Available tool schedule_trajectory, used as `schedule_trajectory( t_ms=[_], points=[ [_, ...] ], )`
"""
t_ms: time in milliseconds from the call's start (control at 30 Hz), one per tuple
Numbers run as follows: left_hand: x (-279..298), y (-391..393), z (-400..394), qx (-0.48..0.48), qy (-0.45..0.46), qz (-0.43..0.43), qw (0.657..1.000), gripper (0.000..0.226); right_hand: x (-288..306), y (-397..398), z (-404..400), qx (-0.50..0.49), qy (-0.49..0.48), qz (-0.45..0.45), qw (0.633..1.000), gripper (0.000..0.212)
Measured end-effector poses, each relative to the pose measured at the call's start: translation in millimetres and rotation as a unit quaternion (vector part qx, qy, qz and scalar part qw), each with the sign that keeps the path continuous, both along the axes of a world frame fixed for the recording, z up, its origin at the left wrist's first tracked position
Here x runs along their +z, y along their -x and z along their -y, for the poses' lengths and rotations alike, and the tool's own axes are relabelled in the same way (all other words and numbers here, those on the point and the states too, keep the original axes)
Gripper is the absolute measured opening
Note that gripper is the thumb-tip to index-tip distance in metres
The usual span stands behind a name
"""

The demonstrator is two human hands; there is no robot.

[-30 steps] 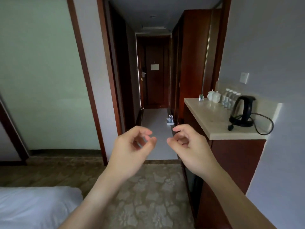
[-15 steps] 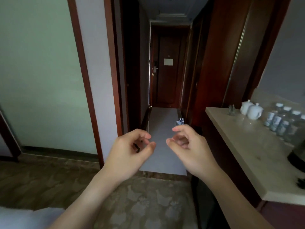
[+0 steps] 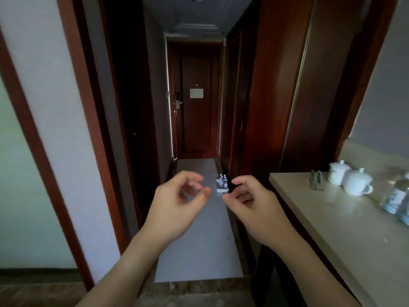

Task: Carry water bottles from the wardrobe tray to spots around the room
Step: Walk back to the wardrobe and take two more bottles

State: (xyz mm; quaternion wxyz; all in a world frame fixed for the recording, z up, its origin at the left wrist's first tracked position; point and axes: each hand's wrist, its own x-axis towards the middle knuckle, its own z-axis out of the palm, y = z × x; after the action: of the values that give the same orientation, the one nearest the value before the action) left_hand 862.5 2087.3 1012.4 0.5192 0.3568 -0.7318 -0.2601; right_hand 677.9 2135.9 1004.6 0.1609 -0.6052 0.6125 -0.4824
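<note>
Both my hands are raised in front of me at the mouth of a dark corridor, and neither holds anything. My left hand point(image 3: 179, 202) has its fingers curled and apart. My right hand point(image 3: 252, 202) is curled the same way, a little to the right. Between and beyond them, a small white tray point(image 3: 222, 189) with several water bottles point(image 3: 222, 180) stands on the grey corridor floor beside the tall wooden wardrobe point(image 3: 274, 89). More water bottles point(image 3: 396, 198) stand blurred on the beige counter point(image 3: 345, 222) at the right edge.
Two white lidded cups point(image 3: 348, 179) and a small holder point(image 3: 316, 180) sit on the counter. The room's wooden door point(image 3: 197, 103) closes the corridor's far end. A white wall with a brown frame point(image 3: 73, 129) bounds the left. Patterned carpet lies underfoot.
I have walked forward towards the corridor: the bed and kettle have left the view, and the counter and the tray look nearer. My hands keep the same curled, empty pose.
</note>
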Motion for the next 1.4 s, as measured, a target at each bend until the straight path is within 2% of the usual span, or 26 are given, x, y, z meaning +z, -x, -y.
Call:
schedule_trajectory(
  t_ms=[200,333,667,767,1033,1233,1400],
  points=[
    [-13.9,67.6,146.2,0.013,0.015,0.016,1.000,0.017,-19.3,72.1,154.6,0.012,0.013,0.024,1.000,0.049],
    [-3.6,100.4,246.1,0.026,0.010,0.027,0.999,0.017,-11.8,107.1,265.6,0.033,0.015,0.037,0.999,0.050],
    [-3.1,116.9,481.8,0.080,-0.007,0.013,0.997,0.016,-11.1,134.2,524.1,0.077,0.006,0.045,0.996,0.053],
    [-13.4,113.2,564.1,0.092,-0.007,0.015,0.996,0.014,-19.2,141.0,604.7,0.081,-0.004,0.042,0.996,0.045],
    [-10.4,152.3,797.3,0.020,-0.020,0.002,1.000,0.016,-1.0,169.5,808.2,0.028,-0.008,0.028,0.999,0.042],
    [-12.9,199.6,936.2,-0.026,-0.021,-0.021,0.999,0.033,-2.6,210.5,919.6,-0.020,-0.019,0.046,0.999,0.044],
    [-30.1,246.4,1048.2,-0.042,-0.017,-0.002,0.999,0.019,-12.6,252.7,1024.5,-0.041,-0.007,0.052,0.998,0.044]
  ],
)
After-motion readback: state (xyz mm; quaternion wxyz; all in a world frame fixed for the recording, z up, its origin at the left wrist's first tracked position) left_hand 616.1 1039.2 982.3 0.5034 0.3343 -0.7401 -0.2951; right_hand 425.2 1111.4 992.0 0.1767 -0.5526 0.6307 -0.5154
